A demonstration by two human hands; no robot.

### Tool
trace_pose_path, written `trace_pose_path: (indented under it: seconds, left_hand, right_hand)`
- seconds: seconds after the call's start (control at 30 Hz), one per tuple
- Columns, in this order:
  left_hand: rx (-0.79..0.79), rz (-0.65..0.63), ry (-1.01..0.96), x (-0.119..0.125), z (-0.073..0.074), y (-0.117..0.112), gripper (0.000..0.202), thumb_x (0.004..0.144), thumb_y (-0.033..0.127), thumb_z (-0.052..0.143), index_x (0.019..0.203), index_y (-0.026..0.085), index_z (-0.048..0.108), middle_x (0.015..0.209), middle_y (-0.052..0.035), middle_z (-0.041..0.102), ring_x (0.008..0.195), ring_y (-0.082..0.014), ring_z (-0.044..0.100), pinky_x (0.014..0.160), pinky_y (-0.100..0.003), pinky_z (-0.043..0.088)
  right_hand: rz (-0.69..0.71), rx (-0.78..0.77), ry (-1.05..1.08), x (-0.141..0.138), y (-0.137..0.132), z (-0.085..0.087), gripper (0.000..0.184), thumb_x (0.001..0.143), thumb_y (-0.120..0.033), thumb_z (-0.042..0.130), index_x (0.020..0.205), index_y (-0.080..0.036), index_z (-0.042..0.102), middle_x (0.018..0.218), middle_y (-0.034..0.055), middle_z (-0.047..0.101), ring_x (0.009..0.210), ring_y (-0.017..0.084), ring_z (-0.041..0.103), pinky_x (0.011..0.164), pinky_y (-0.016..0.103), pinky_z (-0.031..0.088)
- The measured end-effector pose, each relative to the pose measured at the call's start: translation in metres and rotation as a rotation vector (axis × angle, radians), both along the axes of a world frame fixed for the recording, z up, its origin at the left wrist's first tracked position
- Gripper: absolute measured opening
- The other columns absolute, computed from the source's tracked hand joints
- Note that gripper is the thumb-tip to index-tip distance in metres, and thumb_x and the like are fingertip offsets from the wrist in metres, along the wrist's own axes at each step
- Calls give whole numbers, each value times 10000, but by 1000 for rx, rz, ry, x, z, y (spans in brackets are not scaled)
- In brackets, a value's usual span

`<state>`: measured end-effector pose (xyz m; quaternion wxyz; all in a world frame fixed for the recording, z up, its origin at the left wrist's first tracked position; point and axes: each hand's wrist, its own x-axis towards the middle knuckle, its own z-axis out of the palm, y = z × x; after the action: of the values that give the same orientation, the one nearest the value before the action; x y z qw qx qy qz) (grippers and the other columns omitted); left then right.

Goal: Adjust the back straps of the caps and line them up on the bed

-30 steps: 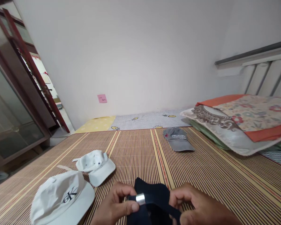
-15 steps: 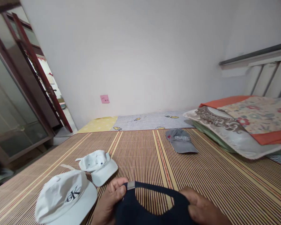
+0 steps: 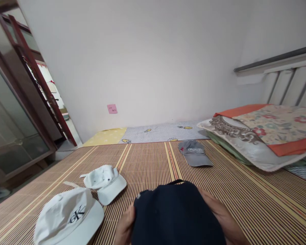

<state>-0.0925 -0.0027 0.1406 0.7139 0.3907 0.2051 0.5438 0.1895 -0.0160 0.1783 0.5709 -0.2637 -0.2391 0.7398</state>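
A dark navy baseball cap (image 3: 177,214) fills the bottom middle of the head view, its crown facing me and part of its strap showing at the top. My left hand (image 3: 126,223) grips its left side, and my right hand (image 3: 220,212) is closed on its right side, with most fingers hidden behind the cloth. To the left lie a white cap with black letters (image 3: 66,217) and a smaller white cap (image 3: 105,183). Farther off, a grey cap (image 3: 195,153) rests with its brim toward the right front.
A striped bamboo mat (image 3: 147,163) covers the bed. Folded bedding and a pillow (image 3: 260,136) are stacked at the right, below a radiator (image 3: 283,85). A pink note (image 3: 112,109) is stuck on the white wall (image 3: 142,61). At the left stands an open door (image 3: 40,75).
My hands have turned the navy cap, so its crown now faces me where the strap and rear opening showed before. The view has shifted slightly; the other caps lie still.
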Motion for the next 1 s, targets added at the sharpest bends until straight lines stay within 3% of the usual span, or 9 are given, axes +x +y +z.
trace_pose_path:
  seconds: [0.07,0.17,0.23,0.3,0.4,0.47,0.57,0.8,1.0]
  left_hand:
    - [13,-110,28,3,-3,11,283,932,148,653,951,327,871,982,28,866,1234,-213,735,1152,-291,513]
    - [55,-177,-3,1,-14,26,350,962,133,598,951,359,865,960,63,861,1287,-192,703,1187,-271,472]
    - [112,-214,-94,-3,-25,31,414,971,124,562,950,413,858,992,116,851,1300,-141,688,1194,-197,427]
    - [143,-244,-180,-5,-34,34,435,1004,160,489,1019,403,850,1068,121,840,1348,-117,647,1224,-178,370]
    - [118,-223,-231,2,-42,34,523,1069,269,283,1299,314,751,1264,65,793,1487,-112,501,1302,-243,253]
    - [100,-188,-250,12,-41,33,582,1078,314,171,1489,299,583,1413,55,715,1551,-102,396,1328,-282,184]
    - [83,-165,-276,29,-34,30,603,1082,408,129,1578,322,461,1548,50,610,1590,-122,324,1345,-337,139]
    - [45,-260,-338,53,-18,20,661,1059,624,199,1500,327,593,1586,-19,585,1619,-230,277,1351,-480,115]
    - [-48,-409,-365,57,-20,10,695,1034,686,249,1378,301,714,1589,-49,584,1630,-289,233,1344,-524,87]
  right_hand:
    - [36,6,93,6,0,-10,131,791,-399,897,858,-297,851,1115,54,849,1243,323,717,1121,465,542]
    - [145,30,188,14,-2,-30,331,650,-647,922,755,-347,833,1189,62,832,1366,378,630,1187,516,477]
    - [198,29,190,16,-2,-40,392,616,-693,918,762,-339,834,1211,74,826,1403,377,597,1219,510,434]
    - [246,14,182,14,1,-42,415,713,-674,869,897,-302,849,1239,85,816,1414,355,590,1242,519,393]
    - [306,-5,219,8,6,-36,547,914,-662,678,1231,-229,785,1323,124,777,1416,325,591,1255,549,356]
    - [275,11,255,5,9,-32,585,967,-659,601,1329,-219,735,1361,137,755,1409,315,599,1252,550,361]
    - [182,39,281,2,12,-29,591,985,-656,574,1364,-224,713,1374,129,747,1396,310,613,1244,561,376]
    - [107,63,304,0,14,-25,541,1015,-639,509,1368,-281,709,1391,83,740,1414,278,598,1255,544,374]
    - [90,86,312,-2,19,-23,566,968,-682,533,1404,-351,676,1503,39,659,1473,271,535,1275,520,342]
